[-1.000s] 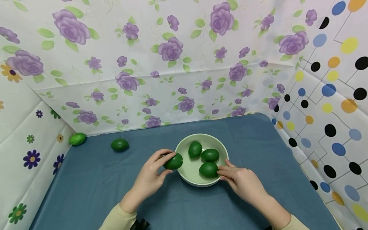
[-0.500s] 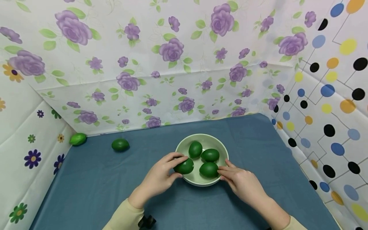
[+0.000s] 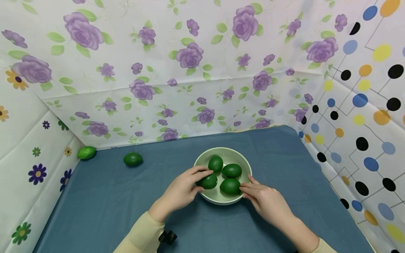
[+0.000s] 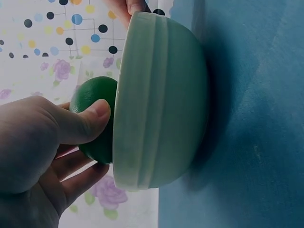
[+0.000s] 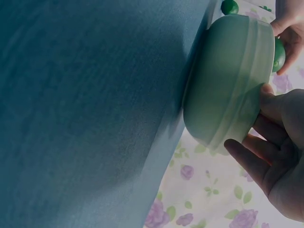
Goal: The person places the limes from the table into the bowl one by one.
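Observation:
A pale green bowl (image 3: 222, 202) stands on the blue cloth, with several dark green oval fruits inside, one of them a fruit (image 3: 231, 186) beside the right hand. My left hand (image 3: 181, 188) holds another dark green fruit (image 3: 210, 181) at the bowl's left rim, thumb on the near side and fingers over the top. In the left wrist view this fruit (image 4: 95, 92) shows just above the rim, partly behind it. On the opposite side my right hand (image 3: 267, 198) grips the bowl's rim, fingertips reaching over the edge; in the right wrist view its thumb lies at the rim of the bowl (image 5: 232, 80).
Back left on the blue cloth (image 3: 104, 196) lies one more dark green fruit (image 3: 133, 159). A brighter green, lime-like fruit (image 3: 87, 153) sits in the left corner. Patterned sheets, such as the dotted one (image 3: 351, 154) at right, border the table on three sides.
My left hand has moved to the right, carrying the dark green fruit from outside the bowl's left rim to over its inside. The right hand has stayed on the rim.

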The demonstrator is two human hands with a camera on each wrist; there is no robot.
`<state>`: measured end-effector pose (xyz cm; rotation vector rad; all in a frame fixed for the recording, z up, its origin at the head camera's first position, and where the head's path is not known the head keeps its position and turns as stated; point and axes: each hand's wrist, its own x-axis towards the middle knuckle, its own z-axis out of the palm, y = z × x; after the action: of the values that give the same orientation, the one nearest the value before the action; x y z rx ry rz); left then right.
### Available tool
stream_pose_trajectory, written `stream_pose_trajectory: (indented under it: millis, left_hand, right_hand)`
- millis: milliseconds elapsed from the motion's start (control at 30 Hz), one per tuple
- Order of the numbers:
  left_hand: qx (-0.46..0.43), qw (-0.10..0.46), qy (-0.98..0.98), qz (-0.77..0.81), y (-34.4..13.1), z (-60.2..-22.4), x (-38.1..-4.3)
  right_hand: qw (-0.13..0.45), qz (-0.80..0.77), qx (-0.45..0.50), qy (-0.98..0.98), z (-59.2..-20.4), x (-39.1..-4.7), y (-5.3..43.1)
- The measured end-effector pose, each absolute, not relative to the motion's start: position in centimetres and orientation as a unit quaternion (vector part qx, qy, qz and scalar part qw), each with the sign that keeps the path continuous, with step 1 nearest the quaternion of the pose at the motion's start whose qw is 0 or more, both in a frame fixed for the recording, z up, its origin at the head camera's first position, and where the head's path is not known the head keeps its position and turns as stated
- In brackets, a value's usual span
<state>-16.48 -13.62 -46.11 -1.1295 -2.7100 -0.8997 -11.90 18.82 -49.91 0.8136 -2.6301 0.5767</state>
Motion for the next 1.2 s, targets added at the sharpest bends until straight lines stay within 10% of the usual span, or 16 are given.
stream_pose_trajectory:
  millis: [1200]
  left_hand:
    - [-0.33, -0.039, -0.936, -0.113, -10.5, -45.1, -18.3]
  right_hand:
    - [0.166, 0.212, 0.287, -0.919, -49.7, -11.9, 18.8]
